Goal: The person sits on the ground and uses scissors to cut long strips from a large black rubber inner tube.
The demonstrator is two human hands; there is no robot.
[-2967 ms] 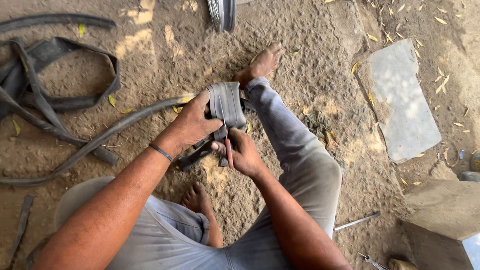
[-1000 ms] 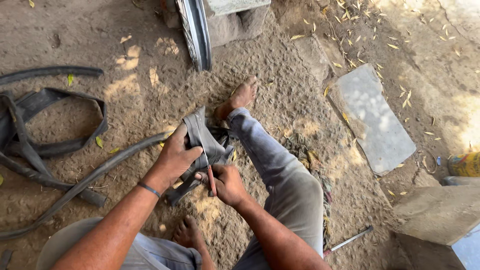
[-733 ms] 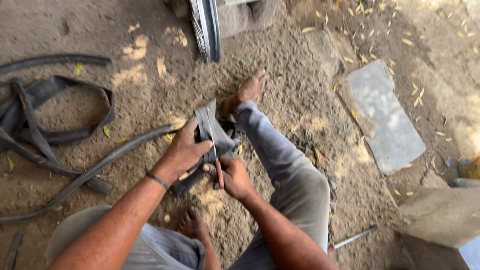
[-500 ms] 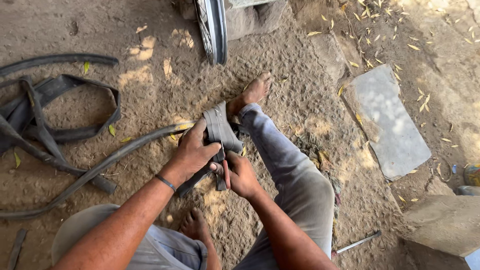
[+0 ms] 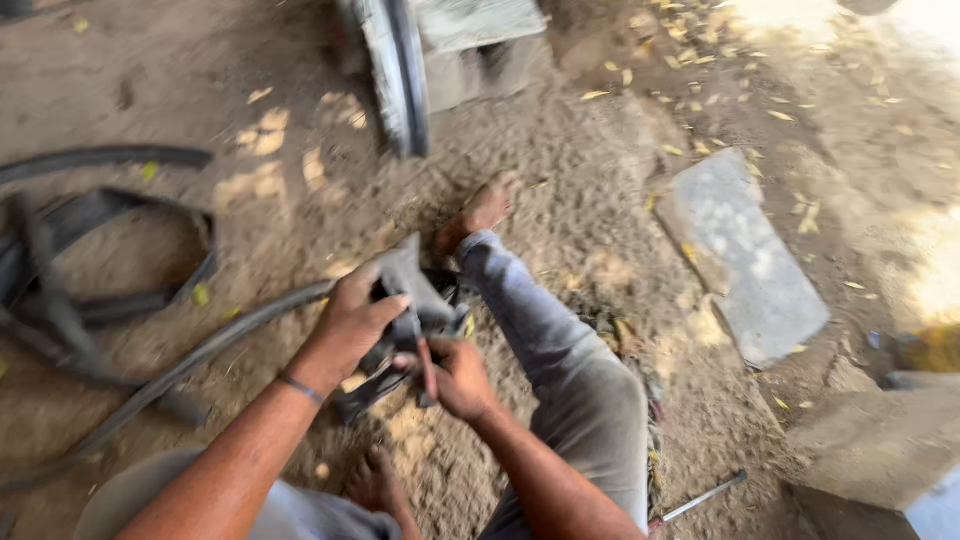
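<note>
Left hand (image 5: 352, 315) grips the folded rubber tube (image 5: 415, 295) tight, right hand (image 5: 462, 375) holds the blade (image 5: 426, 368)—keep cuts slow, away from fingers.

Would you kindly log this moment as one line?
left hand: grips folded black rubber tube | right hand: holds thin red-handled tool against it | seated on dirt ground

Bare dirt lies open right of the outstretched leg (image 5: 560, 340); rubber strips (image 5: 90, 290) crowd the left, a wheel (image 5: 395, 70) blocks ahead.
</note>
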